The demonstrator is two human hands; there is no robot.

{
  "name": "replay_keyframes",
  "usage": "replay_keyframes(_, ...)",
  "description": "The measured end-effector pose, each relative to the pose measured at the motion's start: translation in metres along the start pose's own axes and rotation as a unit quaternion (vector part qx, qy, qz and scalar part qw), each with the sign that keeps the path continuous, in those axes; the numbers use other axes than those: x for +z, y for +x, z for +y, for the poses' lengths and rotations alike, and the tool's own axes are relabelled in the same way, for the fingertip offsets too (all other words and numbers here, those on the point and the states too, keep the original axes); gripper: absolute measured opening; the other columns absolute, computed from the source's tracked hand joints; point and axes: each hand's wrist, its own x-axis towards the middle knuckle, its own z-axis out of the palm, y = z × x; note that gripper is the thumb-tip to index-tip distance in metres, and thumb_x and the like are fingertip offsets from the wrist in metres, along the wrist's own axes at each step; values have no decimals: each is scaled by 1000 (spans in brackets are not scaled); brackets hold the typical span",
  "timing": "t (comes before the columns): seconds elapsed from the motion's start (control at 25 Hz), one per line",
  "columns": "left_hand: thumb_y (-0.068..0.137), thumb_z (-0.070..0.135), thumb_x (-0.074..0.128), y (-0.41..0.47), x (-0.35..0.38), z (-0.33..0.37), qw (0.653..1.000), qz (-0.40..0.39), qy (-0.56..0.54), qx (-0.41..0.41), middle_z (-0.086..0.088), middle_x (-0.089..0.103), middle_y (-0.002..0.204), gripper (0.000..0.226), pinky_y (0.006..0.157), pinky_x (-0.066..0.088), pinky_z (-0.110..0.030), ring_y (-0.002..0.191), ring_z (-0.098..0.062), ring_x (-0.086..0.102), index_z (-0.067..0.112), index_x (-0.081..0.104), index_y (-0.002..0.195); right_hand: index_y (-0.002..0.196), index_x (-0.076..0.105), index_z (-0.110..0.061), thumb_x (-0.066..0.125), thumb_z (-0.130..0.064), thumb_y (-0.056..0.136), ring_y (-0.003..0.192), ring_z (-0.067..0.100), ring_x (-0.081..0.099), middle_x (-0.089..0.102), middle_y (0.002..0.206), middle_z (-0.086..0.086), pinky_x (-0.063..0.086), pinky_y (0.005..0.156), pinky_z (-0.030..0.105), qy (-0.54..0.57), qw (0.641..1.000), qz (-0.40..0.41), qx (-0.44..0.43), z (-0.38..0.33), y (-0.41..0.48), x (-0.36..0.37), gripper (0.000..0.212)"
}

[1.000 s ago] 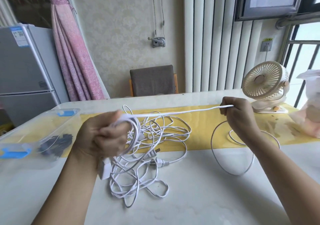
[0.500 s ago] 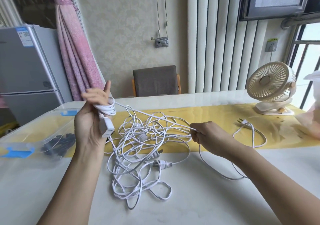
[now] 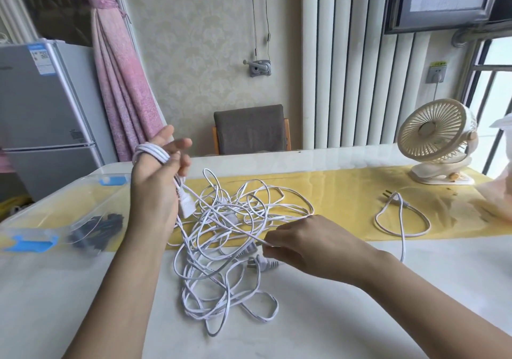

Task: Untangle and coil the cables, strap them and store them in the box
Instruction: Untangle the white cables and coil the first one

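Your left hand [image 3: 156, 173] is raised, loops of the white cable [image 3: 185, 206] wound round its palm, lower fingers curled on them. Your right hand [image 3: 313, 245] pinches one strand beside the tangled heap on the table [image 3: 332, 317]. The clear box [image 3: 55, 200] sits left.

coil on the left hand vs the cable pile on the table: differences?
The coil is a few tight, parallel turns wound round the left hand; the pile is a loose tangle of crossing loops. The coil is held up off the table; the pile lies flat on it. The coil is small; the pile sprawls much wider. Both are white cable; the right hand pinches a strand from the pile.
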Motion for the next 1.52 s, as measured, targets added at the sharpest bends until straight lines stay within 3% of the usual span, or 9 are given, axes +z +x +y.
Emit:
replay_keyframes(0.12,95,-4,34,-9,1,-12,950,-88,270,129,7,64,90,26,60,41,-13,58,-2,50,11,49,110,73,52,-17,45,-35,98,59,20,25,44,59,-3,26,45,27,-4,999,48,-15,-4,1,-1,31)
replay_keyframes(0.24,94,9,34,-16,-1,-24,879,-182,403,176,12,57,102,16,65,44,-19,61,-8,53,10,50,98,84,62,-18,50,-30,97,61,18,29,53,66,-5,30,47,27,21,995,97,-22,-6,1,-7,22)
replay_keyframes(0.44,87,26,38,-25,6,-22,846,-306,436,18,12,64,72,21,59,43,-28,58,-7,53,29,58,90,86,68,-10,58,-28,90,61,12,51,64,69,-4,39,52,17,66,954,286,55,8,0,-23,21)
replay_keyframes(0.56,81,52,40,-31,13,-15,837,-332,430,-71,2,43,42,40,53,35,-27,45,-15,42,22,66,69,79,69,-10,68,-34,83,54,12,51,59,62,-8,40,50,18,59,931,348,90,24,-6,-32,24)
replay_keyframes(0.76,66,77,49,-34,15,5,799,-427,301,-297,2,21,41,65,37,15,-17,36,-11,14,15,46,48,86,73,-9,66,-25,87,59,11,51,59,66,-2,40,54,19,4,898,416,140,49,-19,-48,18)
replay_keyframes(1.0,82,47,62,-38,13,17,671,-574,65,-465,12,37,41,38,29,18,-8,31,5,25,21,53,56,110,70,-15,49,-30,94,60,17,55,53,70,-4,43,57,27,-14,919,360,157,71,-27,-37,31)
replay_keyframes(1.2,100,39,35,-31,13,8,611,-565,-216,-511,3,37,53,41,33,20,-12,34,0,21,7,54,82,109,70,-15,47,-32,94,57,23,58,56,70,-1,48,52,33,-24,913,369,171,76,-27,-32,33)
replay_keyframes(1.4,102,24,29,-23,13,9,678,-441,-394,-436,5,23,53,32,40,19,-22,39,-4,19,2,51,95,104,72,-18,50,-32,91,57,25,61,61,71,-2,49,49,33,-26,940,293,173,71,-21,-16,29)
replay_keyframes(1.52,101,19,30,-13,5,3,735,-312,-452,-397,-3,42,63,28,49,28,-25,47,-8,28,1,51,103,97,74,-21,60,-21,86,62,29,63,65,72,-1,43,49,28,-52,960,201,190,69,-20,-4,18)
